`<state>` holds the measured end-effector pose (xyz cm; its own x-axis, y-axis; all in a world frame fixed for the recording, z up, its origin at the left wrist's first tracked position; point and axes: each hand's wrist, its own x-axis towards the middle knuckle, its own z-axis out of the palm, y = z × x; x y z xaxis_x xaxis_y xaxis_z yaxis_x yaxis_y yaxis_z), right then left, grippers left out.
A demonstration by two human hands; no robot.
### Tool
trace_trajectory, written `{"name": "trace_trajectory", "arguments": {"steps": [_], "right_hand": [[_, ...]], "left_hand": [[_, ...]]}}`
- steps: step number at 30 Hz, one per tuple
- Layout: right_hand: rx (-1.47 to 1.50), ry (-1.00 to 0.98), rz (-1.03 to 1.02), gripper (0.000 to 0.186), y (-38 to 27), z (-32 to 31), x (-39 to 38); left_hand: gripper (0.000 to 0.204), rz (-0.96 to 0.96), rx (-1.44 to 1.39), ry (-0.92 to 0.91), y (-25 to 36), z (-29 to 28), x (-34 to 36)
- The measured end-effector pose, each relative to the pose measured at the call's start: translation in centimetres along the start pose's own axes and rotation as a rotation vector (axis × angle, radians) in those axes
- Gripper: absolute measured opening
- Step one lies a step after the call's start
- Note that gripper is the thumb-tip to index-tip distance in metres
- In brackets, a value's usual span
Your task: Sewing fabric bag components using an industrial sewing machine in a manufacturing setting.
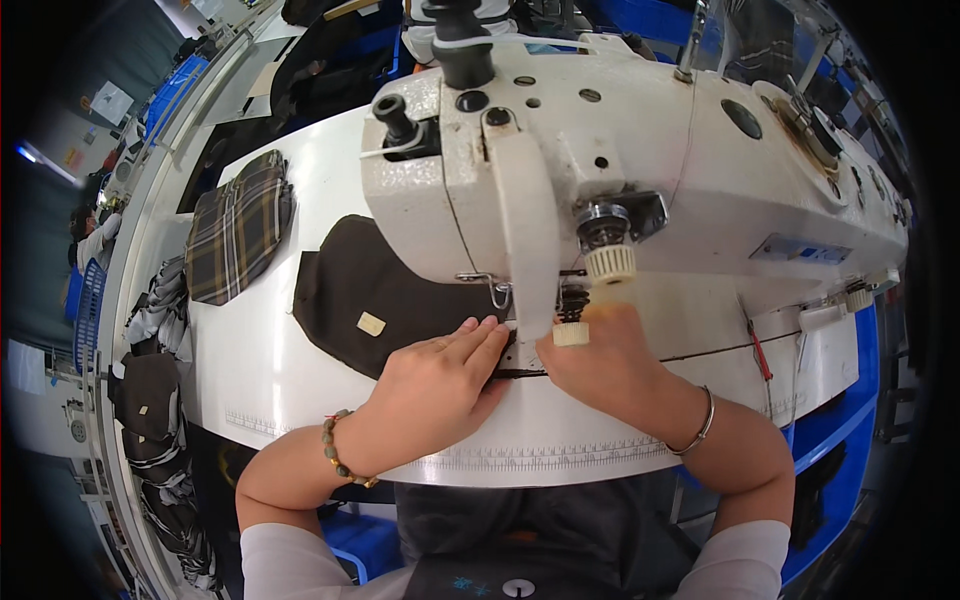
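A dark brown fabric piece [365, 290] with a small cream label [371, 323] lies on the white table, its right end running under the head of a white sewing machine [640, 130]. My left hand [440, 385] rests on the lower right edge of this fabric, fingers stretched forward toward the needle area. Just right of the needle area is my right hand [605, 365], its fingers curled and partly hidden behind the machine's lever and tension knob [572, 334]. What the right fingers hold, if anything, is hidden. A dark edge strip shows between the two hands.
A plaid fabric piece [240, 230] lies at the table's left. Beyond the left edge hang stacked dark and plaid pieces [150, 400]. A printed ruler [540, 456] follows the front edge. A small red-handled tool [762, 355] lies at right, near blue bins [840, 400].
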<state>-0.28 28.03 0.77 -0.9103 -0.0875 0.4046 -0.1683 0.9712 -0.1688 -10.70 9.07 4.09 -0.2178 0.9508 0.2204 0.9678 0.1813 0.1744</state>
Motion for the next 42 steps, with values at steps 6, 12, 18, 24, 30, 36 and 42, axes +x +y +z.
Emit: {"name": "trace_trajectory", "arguments": {"steps": [6,12,18,24,30,36,42], "right_hand": [[0.042,-0.064,-0.020,0.007,-1.1,-0.2,-0.1],[0.080,-0.017,-0.022,0.013,-1.3,0.4,-0.2],[0.034,0.023,-0.029,0.010,-0.4,0.5,0.0],[0.048,-0.006,0.025,0.003,-0.1,0.4,0.0],[-0.016,-0.008,0.014,0.008,-0.3,0.3,0.2],[1.003,-0.302,0.549,0.034,-1.8,-0.9,0.2],[1.036,-0.270,0.422,0.030,-5.4,-2.3,-3.3]], "left_hand": [[0.049,0.053,-0.007,-0.039,0.7,0.2,-0.3],[0.044,0.069,0.037,-0.027,0.9,0.8,-0.7],[0.036,0.106,0.094,0.062,0.7,1.4,0.1],[0.037,0.079,0.099,0.102,0.4,1.6,0.6],[0.036,0.107,0.076,0.107,-0.1,1.3,0.6],[0.031,0.067,0.149,0.064,2.7,-0.4,-2.2],[0.024,0.225,-0.139,0.274,8.1,0.1,-6.3]]}}
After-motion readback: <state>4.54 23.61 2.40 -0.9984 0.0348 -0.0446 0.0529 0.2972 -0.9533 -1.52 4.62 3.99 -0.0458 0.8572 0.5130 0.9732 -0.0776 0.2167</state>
